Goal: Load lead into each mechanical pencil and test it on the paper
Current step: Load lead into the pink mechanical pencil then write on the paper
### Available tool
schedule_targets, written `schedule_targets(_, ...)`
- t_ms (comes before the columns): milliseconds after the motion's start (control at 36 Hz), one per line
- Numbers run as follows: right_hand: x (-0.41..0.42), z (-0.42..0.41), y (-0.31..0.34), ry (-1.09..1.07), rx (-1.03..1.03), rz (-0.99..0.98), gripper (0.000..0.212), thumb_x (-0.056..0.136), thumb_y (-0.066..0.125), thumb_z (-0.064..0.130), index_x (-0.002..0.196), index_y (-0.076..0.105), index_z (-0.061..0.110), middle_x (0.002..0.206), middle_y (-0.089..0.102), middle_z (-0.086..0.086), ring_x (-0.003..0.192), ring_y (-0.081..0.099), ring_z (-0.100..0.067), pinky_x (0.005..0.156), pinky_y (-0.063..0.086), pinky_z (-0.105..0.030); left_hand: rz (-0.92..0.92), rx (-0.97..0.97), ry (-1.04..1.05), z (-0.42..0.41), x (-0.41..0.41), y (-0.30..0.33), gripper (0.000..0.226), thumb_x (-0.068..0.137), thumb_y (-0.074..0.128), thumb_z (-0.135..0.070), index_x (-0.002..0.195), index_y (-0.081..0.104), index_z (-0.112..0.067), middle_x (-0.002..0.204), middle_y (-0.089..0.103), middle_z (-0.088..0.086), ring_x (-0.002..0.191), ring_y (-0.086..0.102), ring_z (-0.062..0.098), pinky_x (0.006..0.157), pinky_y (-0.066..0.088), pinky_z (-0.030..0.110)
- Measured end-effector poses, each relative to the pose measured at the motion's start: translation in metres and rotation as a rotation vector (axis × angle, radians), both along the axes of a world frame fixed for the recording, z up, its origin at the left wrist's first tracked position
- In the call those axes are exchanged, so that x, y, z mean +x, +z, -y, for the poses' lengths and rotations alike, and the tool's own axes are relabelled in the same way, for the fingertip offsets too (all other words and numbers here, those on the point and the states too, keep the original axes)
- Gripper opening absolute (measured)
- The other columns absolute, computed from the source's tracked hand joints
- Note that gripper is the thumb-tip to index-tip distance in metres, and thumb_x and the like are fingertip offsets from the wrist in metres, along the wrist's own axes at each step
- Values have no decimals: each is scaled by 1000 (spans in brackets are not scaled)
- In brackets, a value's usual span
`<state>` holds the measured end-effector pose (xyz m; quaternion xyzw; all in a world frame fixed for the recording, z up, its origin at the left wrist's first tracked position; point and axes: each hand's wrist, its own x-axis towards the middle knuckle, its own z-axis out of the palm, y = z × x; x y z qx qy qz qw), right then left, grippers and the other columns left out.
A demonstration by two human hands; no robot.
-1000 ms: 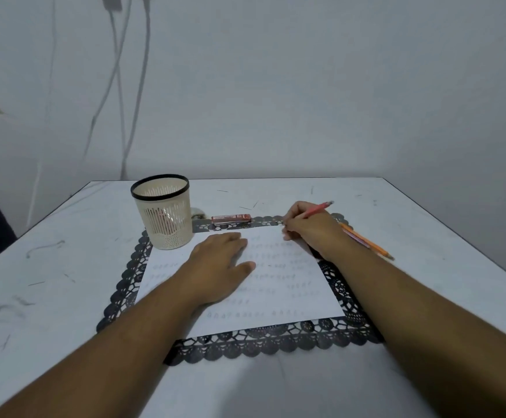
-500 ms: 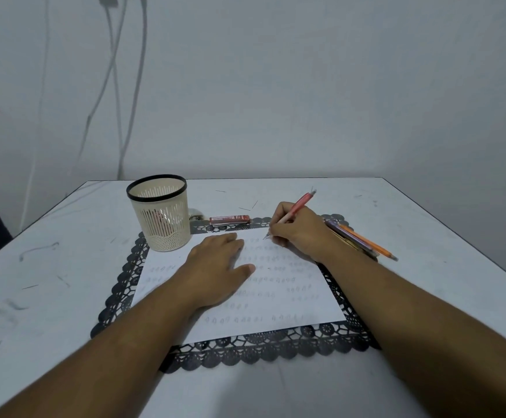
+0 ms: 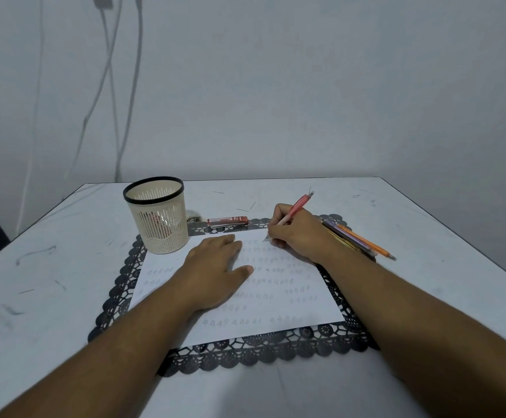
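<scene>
- Red pencil is pinched in right hand, tip set on the paper near its top edge, centre frame.
- Left hand is laid flat, fingers straight, on the paper.
- Spare pencils are seen just right of the wrist; bare table beyond them.

The paper is white, covered in rows of faint grey pencil marks. Under it, the placemat is black with a lace pattern and scalloped edge. The pen cup is cream with slotted walls and a black rim. The held mechanical pencil is red-pink; the lead case is red. The loose pencils are orange and purple. The counter is white with dark scuffs.
</scene>
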<state>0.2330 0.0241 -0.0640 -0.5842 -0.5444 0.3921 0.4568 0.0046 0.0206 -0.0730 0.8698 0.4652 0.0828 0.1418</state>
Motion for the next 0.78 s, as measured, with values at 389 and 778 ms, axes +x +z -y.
schedule_targets(389, -2, 3, 2, -16, 5, 31, 14, 92, 69, 0, 83, 62, 8, 85, 59, -25, 74, 57, -27, 72, 54, -36, -11, -7, 5, 3, 0, 3, 69, 103, 42, -59, 163, 26, -28, 171, 16, -10, 157, 10, 17, 128, 13, 43)
schedule_targets(778, 1, 6, 3, -51, 37, 28, 20, 93, 69, 0, 78, 60, 11, 82, 59, -29, 70, 55, -30, 69, 48, -40, -22, -22, 10, 5, 2, 6, 69, 104, 43, -59, 163, 25, -28, 171, 14, -10, 157, 9, 16, 128, 12, 42)
